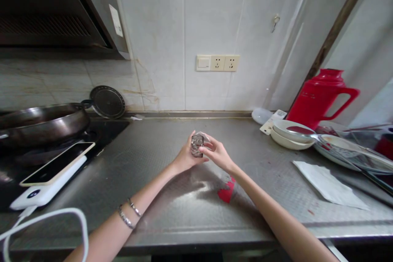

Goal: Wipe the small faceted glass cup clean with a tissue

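Observation:
Above the middle of the metal countertop (pixel 153 139), both hands grip a small, shiny dark-and-silver thing (pixel 197 145) with a swirled surface. Something clear like plastic shows along its top edge; I cannot make out its kind. My left hand (pixel 185 157) is closed around its left side and underside, with two silver bracelets (pixel 126 216) on that wrist. From the right, my right hand (pixel 217 154) pinches it, thumb across the front and fingers behind. A red patch (pixel 226 192) lies on the counter below the right forearm.
At left, a pan (pixel 43 123) sits on the black stove, near a phone (pixel 58 163) on a white power bank (pixel 49 186) with a cable (pixel 82 221). Rightward are a red thermos (pixel 316 98), stacked bowls (pixel 291 141), plates (pixel 346 161) with utensils, and a white napkin (pixel 330 184).

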Demonstrator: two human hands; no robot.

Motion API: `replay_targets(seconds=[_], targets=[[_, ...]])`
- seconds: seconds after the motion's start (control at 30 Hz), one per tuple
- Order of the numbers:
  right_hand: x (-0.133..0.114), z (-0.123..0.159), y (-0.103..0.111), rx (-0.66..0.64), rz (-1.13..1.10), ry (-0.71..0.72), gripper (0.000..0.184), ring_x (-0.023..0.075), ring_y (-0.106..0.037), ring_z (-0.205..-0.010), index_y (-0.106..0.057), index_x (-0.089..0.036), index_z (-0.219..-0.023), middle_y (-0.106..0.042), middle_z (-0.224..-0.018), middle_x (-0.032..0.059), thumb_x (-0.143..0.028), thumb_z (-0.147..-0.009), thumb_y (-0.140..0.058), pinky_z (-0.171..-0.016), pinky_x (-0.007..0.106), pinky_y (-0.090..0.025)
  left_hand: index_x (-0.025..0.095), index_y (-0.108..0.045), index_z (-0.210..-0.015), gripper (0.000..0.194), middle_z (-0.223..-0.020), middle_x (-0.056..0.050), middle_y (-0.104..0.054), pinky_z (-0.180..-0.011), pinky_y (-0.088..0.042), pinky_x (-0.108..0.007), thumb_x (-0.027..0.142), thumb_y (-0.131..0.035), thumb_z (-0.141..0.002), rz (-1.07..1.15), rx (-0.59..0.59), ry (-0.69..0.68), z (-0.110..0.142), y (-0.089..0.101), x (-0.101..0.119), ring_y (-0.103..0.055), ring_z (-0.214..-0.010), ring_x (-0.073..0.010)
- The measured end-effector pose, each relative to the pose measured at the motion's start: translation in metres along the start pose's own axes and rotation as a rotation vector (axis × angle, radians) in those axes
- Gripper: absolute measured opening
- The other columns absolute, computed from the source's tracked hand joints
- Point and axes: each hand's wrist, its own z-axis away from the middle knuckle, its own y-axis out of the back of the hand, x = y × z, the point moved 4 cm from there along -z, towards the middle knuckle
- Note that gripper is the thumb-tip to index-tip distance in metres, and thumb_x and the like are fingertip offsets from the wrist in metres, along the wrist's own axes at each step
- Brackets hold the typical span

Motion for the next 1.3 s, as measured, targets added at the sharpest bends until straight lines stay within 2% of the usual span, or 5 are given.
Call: replay_targets(seconds=[0.37, 0.87, 1.0, 1.2, 1.3], targets=[[-0.017, 0.003, 0.009, 0.179, 0.514, 0.196, 0.041, 0.0249, -0.068, -0.087, -0.074, -0.018, -0.095, -0.074, -0.087, 0.0032, -0.044, -0.094, -0.042, -0.079, 0.035, -0.053, 0.02, -0.03, -0.138, 0.094, -0.14, -0.015, -0.045, -0.11, -0.033, -0.045, 0.016, -0.075, -0.056, -0.31, 0.131, -0.065, 0.006, -0.002, 0.013, -0.044, -0.129, -0.0289], [-0.03, 0.02, -0.011, -0.141, 0.756, 0.693, 0.039, 0.0217, -0.049, -0.129, -0.056, -0.02, -0.129, -0.059, -0.131, 0.0092, -0.02, -0.094, -0.038, -0.11, 0.048, -0.04, 0.02, -0.033, -0.131, 0.087, -0.128, -0.014, -0.055, -0.097, -0.046, -0.04, 0.022, -0.081, -0.058, -0.115, 0.209, 0.019, 0.008, -0.01, 0.006, -0.058, -0.113, -0.0253], [-0.032, 0.019, -0.009, -0.1, 0.632, 0.572, 0.033, 0.0233, -0.059, -0.117, -0.064, -0.022, -0.116, -0.068, -0.118, 0.0077, -0.028, -0.096, -0.04, -0.1, 0.043, -0.048, 0.02, -0.03, -0.133, 0.087, -0.125, -0.013, -0.055, -0.097, -0.046, -0.041, 0.018, -0.077, -0.059, -0.106, 0.229, 0.05, 0.008, -0.007, -0.001, -0.058, -0.11, -0.0243], [-0.019, 0.003, 0.024, 0.41, 0.403, 0.219, 0.044, 0.0144, -0.054, -0.059, -0.063, -0.017, -0.068, -0.058, -0.06, -0.0007, -0.05, -0.091, -0.046, -0.055, 0.024, -0.042, 0.023, -0.029, -0.137, 0.092, -0.131, -0.012, -0.046, -0.097, -0.045, -0.04, 0.006, -0.068, -0.056, -0.384, 0.176, -0.026, 0.012, -0.006, 0.012, -0.053, -0.115, -0.0269], [-0.013, -0.002, 0.02, 0.32, 0.371, 0.174, 0.047, 0.0125, -0.049, -0.055, -0.061, -0.016, -0.064, -0.055, -0.057, -0.0019, -0.054, -0.088, -0.049, -0.051, 0.023, -0.037, 0.023, -0.027, -0.139, 0.092, -0.131, -0.012, -0.045, -0.094, -0.048, -0.04, 0.006, -0.067, -0.057, -0.466, 0.132, -0.035, 0.014, -0.009, 0.016, -0.054, -0.114, -0.0278]])
